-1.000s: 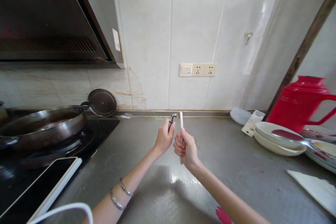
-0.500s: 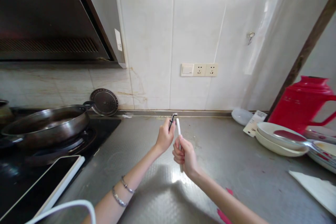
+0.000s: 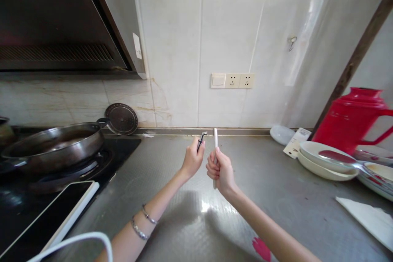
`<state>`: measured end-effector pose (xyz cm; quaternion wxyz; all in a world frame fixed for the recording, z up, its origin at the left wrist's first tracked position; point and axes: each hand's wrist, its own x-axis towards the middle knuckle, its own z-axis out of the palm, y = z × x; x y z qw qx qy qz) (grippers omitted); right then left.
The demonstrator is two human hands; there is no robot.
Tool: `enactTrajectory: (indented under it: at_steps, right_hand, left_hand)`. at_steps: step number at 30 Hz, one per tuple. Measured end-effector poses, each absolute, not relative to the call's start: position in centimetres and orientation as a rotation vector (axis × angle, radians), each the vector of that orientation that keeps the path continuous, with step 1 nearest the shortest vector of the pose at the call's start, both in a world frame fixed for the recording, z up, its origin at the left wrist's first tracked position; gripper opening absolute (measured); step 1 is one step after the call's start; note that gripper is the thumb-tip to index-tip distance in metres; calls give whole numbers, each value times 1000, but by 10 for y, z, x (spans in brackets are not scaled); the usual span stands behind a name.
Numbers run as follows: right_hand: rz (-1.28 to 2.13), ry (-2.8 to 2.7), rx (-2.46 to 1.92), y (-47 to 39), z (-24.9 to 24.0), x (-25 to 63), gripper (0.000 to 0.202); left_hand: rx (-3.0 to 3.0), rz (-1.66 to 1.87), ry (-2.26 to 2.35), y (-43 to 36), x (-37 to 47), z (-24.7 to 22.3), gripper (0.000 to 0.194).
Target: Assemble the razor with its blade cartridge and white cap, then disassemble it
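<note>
Over the middle of the metal counter (image 3: pixel 178 208), my left hand (image 3: pixel 192 159) is closed around a small black-handled tool (image 3: pixel 201 141). Its bent, shiny metal head sticks up past the thumb; most of the handle is hidden in the fist. To its right, my right hand (image 3: pixel 221 172) grips a slim white stick (image 3: pixel 215 137) held upright. The stick pokes out above and below the fist, and its exact kind is unclear. A small gap separates the tool's head from the stick's upper end.
A steel pan (image 3: pixel 58 149) sits on the black stove at left, with a phone-like device (image 3: pixel 52 221) and white cable (image 3: pixel 92 235) nearer. At right are a red thermos jug (image 3: pixel 350 118), stacked dishes (image 3: pixel 322 170) and a white sheet (image 3: pixel 367 219). Wall sockets (image 3: pixel 239 81) are ahead.
My right hand has moved slightly up and right with the white stick, away from the tool's head, and the stick stands straighter. My left hand has hardly moved.
</note>
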<state>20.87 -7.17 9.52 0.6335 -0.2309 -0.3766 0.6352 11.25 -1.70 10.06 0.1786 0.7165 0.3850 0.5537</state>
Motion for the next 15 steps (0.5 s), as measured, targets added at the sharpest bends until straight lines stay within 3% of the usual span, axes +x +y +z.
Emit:
enactTrajectory:
  at_steps: [15]
  right_hand:
    - [1480,-923,-589,-69,99,210,42]
  left_hand:
    - [2033,1548,1129,-14,111,100,21]
